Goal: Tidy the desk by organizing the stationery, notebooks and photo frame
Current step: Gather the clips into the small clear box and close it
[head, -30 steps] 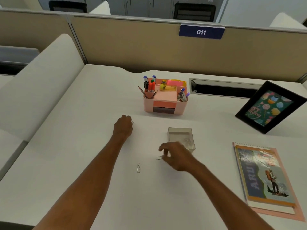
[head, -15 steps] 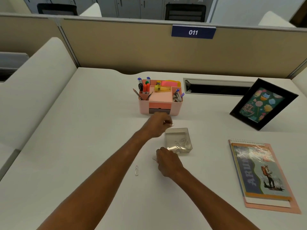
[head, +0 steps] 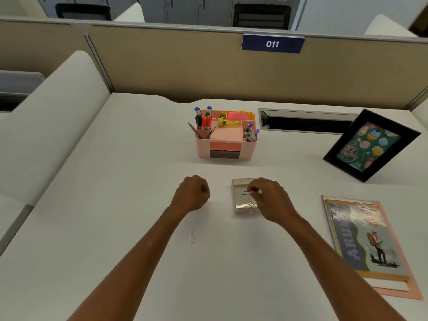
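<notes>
Head camera, looking down on the white desk (head: 115,181); both bare forearms reach in from the near edge. The right hand (head: 272,201) hovers over a small clear box (head: 238,182) just in front of the person; its fingers (head: 254,190) are narrowed to a pinch on a paper clip (head: 245,193), held roughly level above the box's open top; more clips lie heaped inside, too blurred to count. The left hand (head: 192,193) hangs left of the box and apart from it; its fingers (head: 204,188) are curled into a fist, and nothing shows in them. A second paper clip (head: 192,236) lies flat on the desk nearer the person, just beside the left forearm and not touching it.

Behind the box, well apart from it, stands a pink organizer (head: 225,148); markers (head: 204,120) stand upright in its left rear compartment; sticky notes (head: 240,115) fill the right rear one; a yellow item lies across the middle, too small to name. To the right, a black photo frame (head: 370,144) leans back, tilted, with a floral card inside. Nearer, along the right side of the desk, the notebooks (head: 368,242) lie stacked flat, a spiral-bound one with a hiker on its cover on top of a pink one. A cable slot (head: 308,122) is set into the desk behind; a beige partition (head: 162,66) carries a blue sign (head: 272,44) reading 011.
</notes>
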Action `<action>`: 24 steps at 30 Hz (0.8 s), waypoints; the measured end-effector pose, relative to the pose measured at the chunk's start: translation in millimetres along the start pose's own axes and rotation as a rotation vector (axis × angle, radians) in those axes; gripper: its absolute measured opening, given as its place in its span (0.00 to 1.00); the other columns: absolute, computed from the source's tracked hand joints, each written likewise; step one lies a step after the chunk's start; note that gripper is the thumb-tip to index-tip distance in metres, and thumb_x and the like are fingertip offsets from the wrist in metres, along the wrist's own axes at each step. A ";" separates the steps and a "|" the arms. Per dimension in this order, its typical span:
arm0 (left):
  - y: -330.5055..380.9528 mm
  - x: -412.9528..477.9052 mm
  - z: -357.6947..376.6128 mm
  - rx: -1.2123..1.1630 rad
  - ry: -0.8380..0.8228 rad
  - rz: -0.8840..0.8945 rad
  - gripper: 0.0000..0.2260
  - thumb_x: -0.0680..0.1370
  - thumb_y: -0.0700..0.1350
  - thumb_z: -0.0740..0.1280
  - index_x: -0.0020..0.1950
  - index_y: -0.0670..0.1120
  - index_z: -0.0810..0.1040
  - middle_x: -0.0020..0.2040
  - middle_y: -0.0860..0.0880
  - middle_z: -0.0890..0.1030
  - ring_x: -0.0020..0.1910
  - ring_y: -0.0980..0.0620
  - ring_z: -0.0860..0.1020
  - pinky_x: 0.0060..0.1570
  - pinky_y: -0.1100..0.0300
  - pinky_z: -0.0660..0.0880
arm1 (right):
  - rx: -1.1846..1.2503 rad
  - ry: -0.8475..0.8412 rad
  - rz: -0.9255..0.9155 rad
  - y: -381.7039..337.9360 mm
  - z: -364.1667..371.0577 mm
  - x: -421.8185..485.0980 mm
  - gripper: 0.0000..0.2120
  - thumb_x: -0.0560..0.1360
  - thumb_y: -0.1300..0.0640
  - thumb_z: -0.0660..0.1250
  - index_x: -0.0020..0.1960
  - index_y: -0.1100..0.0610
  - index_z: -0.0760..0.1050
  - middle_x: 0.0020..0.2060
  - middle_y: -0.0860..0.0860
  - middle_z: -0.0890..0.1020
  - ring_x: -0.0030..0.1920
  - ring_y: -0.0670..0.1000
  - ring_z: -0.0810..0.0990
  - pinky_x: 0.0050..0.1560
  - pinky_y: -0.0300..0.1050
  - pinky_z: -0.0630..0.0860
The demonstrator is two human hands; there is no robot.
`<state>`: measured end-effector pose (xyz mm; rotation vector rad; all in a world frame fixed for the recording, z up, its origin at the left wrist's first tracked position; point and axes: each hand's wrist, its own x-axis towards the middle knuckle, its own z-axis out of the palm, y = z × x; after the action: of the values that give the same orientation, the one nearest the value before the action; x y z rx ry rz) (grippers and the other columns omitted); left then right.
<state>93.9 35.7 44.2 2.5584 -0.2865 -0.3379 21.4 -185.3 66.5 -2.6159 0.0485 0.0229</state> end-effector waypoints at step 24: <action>20.9 -70.7 19.0 0.388 -0.352 -0.212 0.10 0.71 0.37 0.64 0.51 0.42 0.72 0.49 0.44 0.78 0.50 0.43 0.80 0.43 0.57 0.73 | -0.003 0.167 0.253 25.4 4.0 2.4 0.08 0.76 0.60 0.65 0.55 0.57 0.76 0.57 0.54 0.74 0.52 0.57 0.78 0.50 0.49 0.72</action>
<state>18.6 28.2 52.5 2.9077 -0.2251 -0.8942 22.8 -205.4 50.2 -2.5915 0.4380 -0.1059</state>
